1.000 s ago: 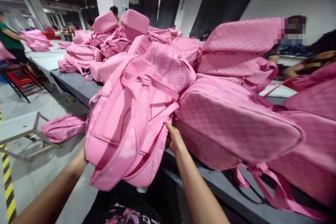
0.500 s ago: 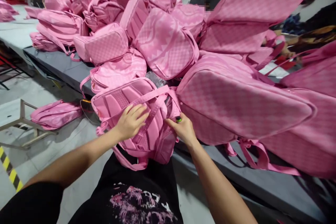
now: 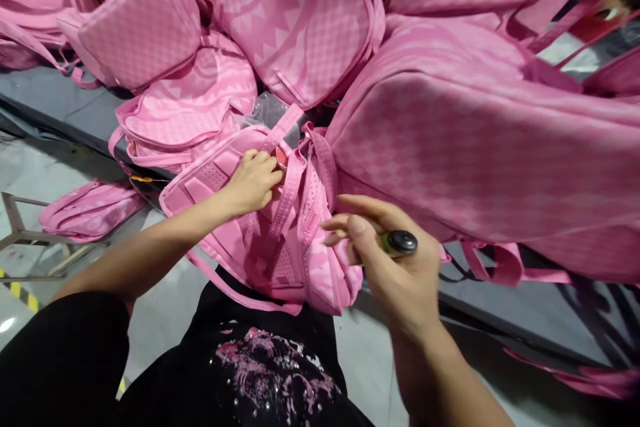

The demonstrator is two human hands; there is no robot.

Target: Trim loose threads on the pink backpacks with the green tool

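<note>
A pink backpack [image 3: 235, 227] leans tilted at the table edge in front of me, its padded back panel and straps facing up. My left hand [image 3: 254, 180] is closed on the backpack near its top, fingers curled at a shoulder strap [image 3: 287, 207]; the fingertips are partly hidden. A small red patch [image 3: 281, 157] shows just beside those fingers. My right hand [image 3: 395, 260] hovers just right of the backpack, apart from it. Held in its curled fingers is a small green tool with a round black end [image 3: 401, 242]; its other end is hidden.
More pink backpacks [image 3: 310, 20] are piled across the grey-covered table [image 3: 65, 103], with a large checked one [image 3: 475, 160] close on my right. Clear plastic [image 3: 273, 110] lies behind the backpack. Another pink bag [image 3: 93, 210] is low at the left, beside a stool frame [image 3: 25, 233].
My view has tipped down and closer. My right hand has left the backpack's side and drawn back to the right with the green tool. My left hand has curled from lying flat to gripping.
</note>
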